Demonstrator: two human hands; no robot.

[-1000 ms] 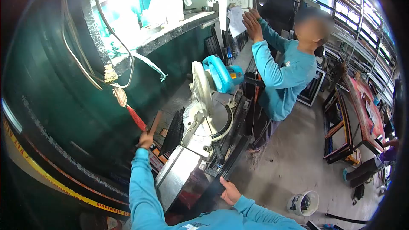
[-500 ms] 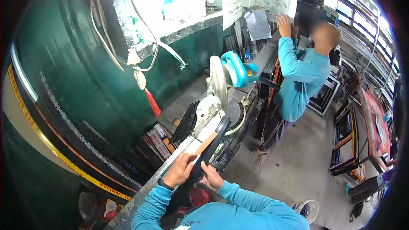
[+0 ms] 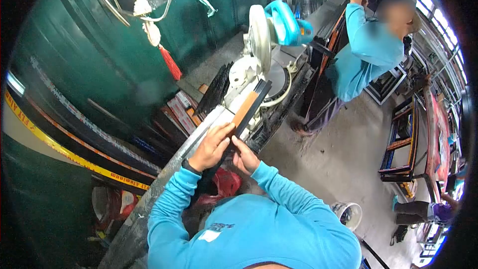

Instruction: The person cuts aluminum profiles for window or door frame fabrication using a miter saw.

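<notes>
A long strip of moulding [image 3: 245, 109], orange-brown on one face and black on the other, lies along the fence of the mitre saw [image 3: 260, 40]. Its far end reaches the saw's round table near the blade guard. My left hand [image 3: 211, 147] is closed on the strip's near part from the left, fingers over its top. From the right, my right hand [image 3: 245, 157] grips the same strip, thumb up against its dark side. The saw head, with its teal handle and motor, stands raised beyond both hands. The strip's near end is hidden by my hands and sleeves.
A co-worker in a teal shirt [image 3: 371, 55] stands beyond the saw, one hand raised to a paper. Books [image 3: 181, 112] lie left of the saw. A red tassel [image 3: 170, 63] hangs by the green wall. A white bucket [image 3: 348, 215] stands on the floor at right.
My view has tipped downward, so the saw and co-worker sit higher. The strip has turned to show more of its orange-brown face. Both hands still hold it.
</notes>
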